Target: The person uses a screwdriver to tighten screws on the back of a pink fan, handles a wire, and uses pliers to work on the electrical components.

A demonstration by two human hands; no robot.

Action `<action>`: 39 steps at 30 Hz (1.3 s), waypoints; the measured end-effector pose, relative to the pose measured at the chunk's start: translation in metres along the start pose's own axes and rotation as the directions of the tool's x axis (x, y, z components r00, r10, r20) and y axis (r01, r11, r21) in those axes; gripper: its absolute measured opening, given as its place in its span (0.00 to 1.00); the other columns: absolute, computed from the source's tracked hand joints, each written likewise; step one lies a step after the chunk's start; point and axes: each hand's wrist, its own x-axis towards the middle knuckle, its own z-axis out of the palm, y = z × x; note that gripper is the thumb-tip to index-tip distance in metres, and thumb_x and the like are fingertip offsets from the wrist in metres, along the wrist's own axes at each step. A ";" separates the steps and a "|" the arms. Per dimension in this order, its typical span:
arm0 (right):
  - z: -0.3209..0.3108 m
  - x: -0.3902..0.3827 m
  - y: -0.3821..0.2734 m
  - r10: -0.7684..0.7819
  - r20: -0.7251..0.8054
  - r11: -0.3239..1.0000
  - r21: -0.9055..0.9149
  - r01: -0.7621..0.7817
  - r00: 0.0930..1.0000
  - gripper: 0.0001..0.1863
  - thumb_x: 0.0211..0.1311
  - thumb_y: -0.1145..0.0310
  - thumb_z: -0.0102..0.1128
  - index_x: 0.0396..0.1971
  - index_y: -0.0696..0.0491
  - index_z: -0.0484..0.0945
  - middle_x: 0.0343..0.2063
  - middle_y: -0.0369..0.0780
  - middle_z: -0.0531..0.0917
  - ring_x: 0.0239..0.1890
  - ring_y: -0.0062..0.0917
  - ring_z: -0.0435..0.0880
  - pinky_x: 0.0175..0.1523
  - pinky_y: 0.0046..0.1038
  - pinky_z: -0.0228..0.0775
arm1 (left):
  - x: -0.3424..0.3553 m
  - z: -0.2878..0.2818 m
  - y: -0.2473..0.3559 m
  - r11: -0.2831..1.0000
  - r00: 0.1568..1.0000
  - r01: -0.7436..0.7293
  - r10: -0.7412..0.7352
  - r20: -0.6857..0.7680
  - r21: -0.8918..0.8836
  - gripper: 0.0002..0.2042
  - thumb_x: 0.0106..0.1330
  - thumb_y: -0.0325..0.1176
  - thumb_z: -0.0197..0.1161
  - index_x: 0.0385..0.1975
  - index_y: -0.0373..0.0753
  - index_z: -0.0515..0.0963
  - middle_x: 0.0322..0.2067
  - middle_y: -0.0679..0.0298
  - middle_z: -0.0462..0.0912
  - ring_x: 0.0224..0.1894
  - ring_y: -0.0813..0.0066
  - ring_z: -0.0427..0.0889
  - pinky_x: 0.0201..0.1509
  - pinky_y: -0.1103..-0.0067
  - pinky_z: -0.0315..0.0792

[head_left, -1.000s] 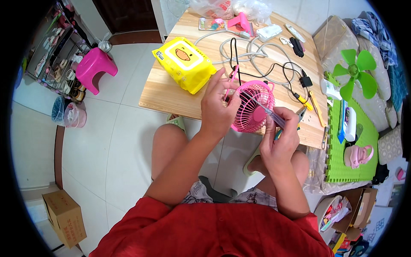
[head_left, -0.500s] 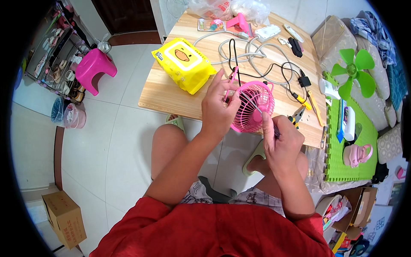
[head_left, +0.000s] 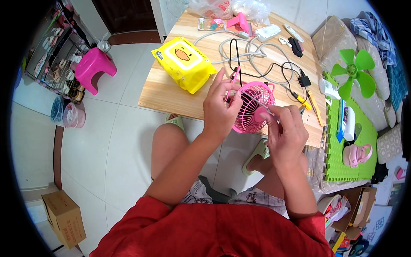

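Note:
A pink mesh fan housing (head_left: 259,120) is at the wooden table's near edge, between my hands. My left hand (head_left: 218,109) pinches the fan's thin pink frame (head_left: 235,73) near its upper end. My right hand (head_left: 287,137) grips a screwdriver (head_left: 260,103), whose metal shaft crosses the mesh toward my left fingertips; the tip is too small to make out. Black and grey cables (head_left: 261,53) lie behind the fan, a yellow wipes pack (head_left: 182,64) beside my left hand, and a yellow-handled tool (head_left: 302,100) past my right hand.
The wooden table (head_left: 156,96) also bears plastic bags (head_left: 246,10), a white power strip (head_left: 267,32) and small tools. To the right are a green mat (head_left: 351,167) and green fan blades (head_left: 366,81). A pink stool (head_left: 94,64), shoe rack and cardboard box (head_left: 64,218) are at the left.
My right hand has shifted slightly downward and turned, its fingers now covering more of the screwdriver handle. My left hand keeps its grip on the pink frame with little movement.

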 end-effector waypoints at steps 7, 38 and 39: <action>-0.001 0.003 0.001 -0.029 -0.033 1.000 0.005 0.029 0.999 0.10 0.51 0.75 0.64 0.32 0.56 0.72 0.21 0.41 0.74 0.22 0.37 0.77 0.25 0.34 0.67 | 0.001 0.002 0.002 1.000 1.000 -0.004 0.005 -0.027 0.017 0.07 0.59 0.20 0.58 0.37 0.29 0.77 0.62 0.41 0.60 0.54 0.64 0.75 0.48 0.78 0.75; -0.016 0.012 -0.005 0.077 0.243 0.985 -0.171 -0.036 0.967 0.16 0.57 0.64 0.63 0.36 0.57 0.66 0.24 0.48 0.77 0.26 0.43 0.79 0.30 0.38 0.69 | 0.001 0.001 -0.002 1.000 0.999 0.001 0.000 -0.037 0.011 0.07 0.60 0.19 0.56 0.38 0.29 0.76 0.63 0.40 0.58 0.49 0.70 0.78 0.44 0.81 0.76; -0.016 0.012 -0.009 0.103 0.195 0.993 -0.074 -0.090 0.975 0.15 0.58 0.64 0.62 0.34 0.57 0.66 0.23 0.47 0.77 0.25 0.43 0.78 0.30 0.38 0.69 | 0.001 0.002 -0.001 1.000 0.999 0.010 -0.010 -0.035 -0.002 0.07 0.60 0.19 0.56 0.38 0.29 0.76 0.63 0.40 0.57 0.49 0.69 0.78 0.44 0.81 0.76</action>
